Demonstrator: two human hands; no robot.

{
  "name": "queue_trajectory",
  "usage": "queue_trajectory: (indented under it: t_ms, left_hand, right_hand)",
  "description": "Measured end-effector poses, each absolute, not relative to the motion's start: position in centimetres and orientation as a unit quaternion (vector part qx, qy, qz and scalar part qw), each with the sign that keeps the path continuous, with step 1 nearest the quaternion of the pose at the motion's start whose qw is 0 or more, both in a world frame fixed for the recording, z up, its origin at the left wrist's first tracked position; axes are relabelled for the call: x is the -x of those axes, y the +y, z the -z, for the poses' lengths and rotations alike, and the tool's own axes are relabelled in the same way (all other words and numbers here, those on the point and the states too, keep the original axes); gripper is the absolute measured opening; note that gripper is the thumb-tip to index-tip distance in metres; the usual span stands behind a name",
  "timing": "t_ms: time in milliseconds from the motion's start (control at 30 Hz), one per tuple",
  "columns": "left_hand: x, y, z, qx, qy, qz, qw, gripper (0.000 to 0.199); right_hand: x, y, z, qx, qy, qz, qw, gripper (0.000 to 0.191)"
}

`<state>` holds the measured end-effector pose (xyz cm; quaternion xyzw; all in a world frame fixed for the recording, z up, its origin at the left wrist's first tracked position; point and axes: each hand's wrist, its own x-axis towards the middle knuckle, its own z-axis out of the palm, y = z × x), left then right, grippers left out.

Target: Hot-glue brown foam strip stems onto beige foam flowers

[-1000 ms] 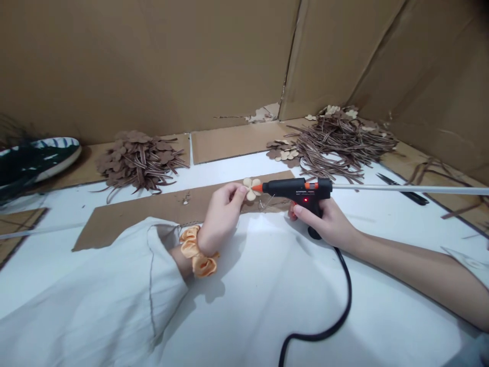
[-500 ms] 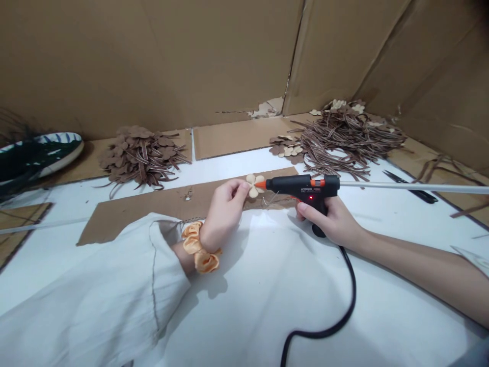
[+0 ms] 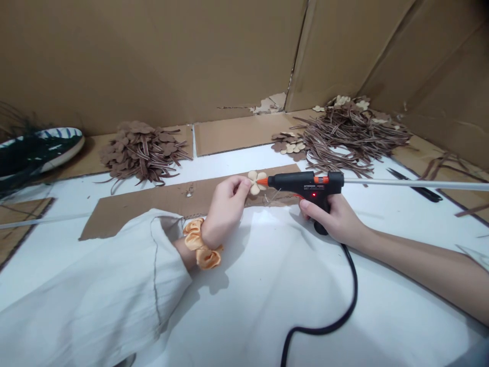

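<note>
Between thumb and fingers, my left hand [image 3: 228, 208] pinches a cream flower shape [image 3: 257, 188] by its left edge. The orange nozzle of a black glue gun [image 3: 301, 183] lies over the middle of the flower. My right hand [image 3: 338, 216] is wrapped round the gun's handle. A red light glows on the gun, and a long glue stick [image 3: 412, 182] sticks out of its back. Below the flower is a brown cardboard strip [image 3: 160, 200] with thin glue strings at its right part.
Brown flower pieces [image 3: 130, 148] are heaped at the left, beside a bowl [image 3: 63, 153] with dark contents. At the right lie brown strips [image 3: 344, 135], small flowers [image 3: 292, 147] and black scissors [image 3: 418, 188]. The gun's black cable [image 3: 328, 329] runs toward the front.
The view has shifted slightly. Both hands hold the flower and glue gun much as before, with the nozzle still at the flower's middle.
</note>
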<state>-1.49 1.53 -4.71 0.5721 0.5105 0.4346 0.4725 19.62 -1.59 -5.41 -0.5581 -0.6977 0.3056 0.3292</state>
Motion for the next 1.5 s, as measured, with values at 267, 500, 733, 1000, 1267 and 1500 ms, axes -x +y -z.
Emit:
queue_trajectory:
  t_ms: [267, 500, 733, 1000, 1267, 1500]
  left_hand:
    - [1.48, 1.42, 4.59, -0.572, 0.514, -0.437, 0.467, 0.027]
    - [1.42, 1.43, 4.56, -0.569, 0.511, -0.442, 0.468, 0.027]
    - [1.42, 1.45, 4.67, -0.572, 0.509, -0.445, 0.465, 0.027]
    - [1.45, 1.48, 4.77, -0.570, 0.504, -0.447, 0.470, 0.028]
    - [1.42, 1.41, 4.71, -0.568, 0.507, -0.446, 0.470, 0.027]
    - [1.43, 1.41, 4.64, -0.560, 0.512, -0.449, 0.471, 0.027]
  right_hand:
    - [-19.66, -1.66, 5.44, 0.570, -0.688, -0.315, 0.320, 0.032]
    - [-19.69, -1.59, 5.49, 0.568, -0.687, -0.314, 0.325, 0.032]
    - [-19.63, -1.67, 5.55, 0.570, -0.689, -0.305, 0.329, 0.030]
    - [-19.64, -1.63, 5.48, 0.567, -0.693, -0.295, 0.333, 0.030]
    - [-19.62, -1.65, 5.50, 0.571, -0.692, -0.296, 0.328, 0.031]
    - [-19.47, -1.85, 5.28, 0.554, -0.683, -0.326, 0.346, 0.025]
